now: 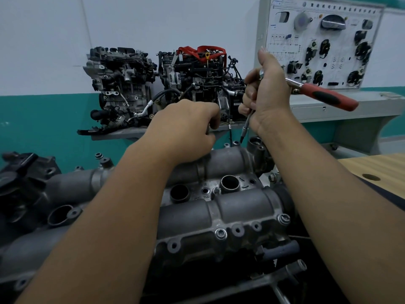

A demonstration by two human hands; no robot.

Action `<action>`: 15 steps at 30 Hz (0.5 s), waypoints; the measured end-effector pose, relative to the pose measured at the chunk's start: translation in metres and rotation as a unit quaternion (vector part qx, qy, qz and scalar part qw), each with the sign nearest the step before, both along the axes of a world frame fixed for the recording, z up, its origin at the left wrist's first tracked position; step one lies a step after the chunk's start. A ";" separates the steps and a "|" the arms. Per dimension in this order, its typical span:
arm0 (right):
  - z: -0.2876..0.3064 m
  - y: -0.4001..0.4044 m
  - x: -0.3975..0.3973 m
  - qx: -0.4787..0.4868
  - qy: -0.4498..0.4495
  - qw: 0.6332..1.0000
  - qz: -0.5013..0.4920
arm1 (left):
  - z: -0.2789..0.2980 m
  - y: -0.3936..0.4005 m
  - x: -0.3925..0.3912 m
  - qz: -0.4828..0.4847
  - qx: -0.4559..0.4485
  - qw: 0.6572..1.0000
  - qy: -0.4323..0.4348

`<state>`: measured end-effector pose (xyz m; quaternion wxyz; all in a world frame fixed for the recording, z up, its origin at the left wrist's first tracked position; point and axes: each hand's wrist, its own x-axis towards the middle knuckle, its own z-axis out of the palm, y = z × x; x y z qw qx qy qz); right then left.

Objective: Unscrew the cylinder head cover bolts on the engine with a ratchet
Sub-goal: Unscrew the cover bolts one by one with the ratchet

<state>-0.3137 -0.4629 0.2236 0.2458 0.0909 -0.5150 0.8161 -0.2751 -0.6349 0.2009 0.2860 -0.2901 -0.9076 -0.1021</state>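
- Red-handled ratchet (315, 89) is gripped at its head by the right hand (266, 93), fingers curled round it. The handle sticks out to the right of the frame, and the long extension (246, 126) hangs down, its tip just above the far edge of the cylinder head cover (230, 211), probably to reach a bolt there.
- Left hand (186, 128), at the centre of the frame, curls its fingers on something small at the far edge; I cannot tell what, maybe a loosened bolt.
- Near-edge bolts (220, 233) sit in place, lower centre.
- Behind, two engines (122, 84) rest on a shelf.
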 end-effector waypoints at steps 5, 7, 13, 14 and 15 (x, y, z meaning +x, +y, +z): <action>-0.001 0.000 0.002 -0.003 0.036 0.998 0.046 | -0.003 0.000 -0.004 -0.011 0.041 0.999 0.008; -0.001 -0.001 0.003 -0.008 0.070 0.994 0.083 | -0.002 -0.001 -0.005 -0.043 0.127 0.991 0.001; -0.001 0.000 0.006 -0.060 0.147 0.970 0.185 | 0.003 -0.010 -0.008 -0.075 0.302 0.950 -0.010; -0.001 0.000 0.006 -0.068 0.148 0.967 0.196 | 0.003 -0.010 -0.008 -0.076 0.300 0.951 -0.020; -0.001 0.000 0.005 -0.077 0.148 0.964 0.206 | 0.002 -0.010 -0.007 -0.072 0.289 0.954 -0.027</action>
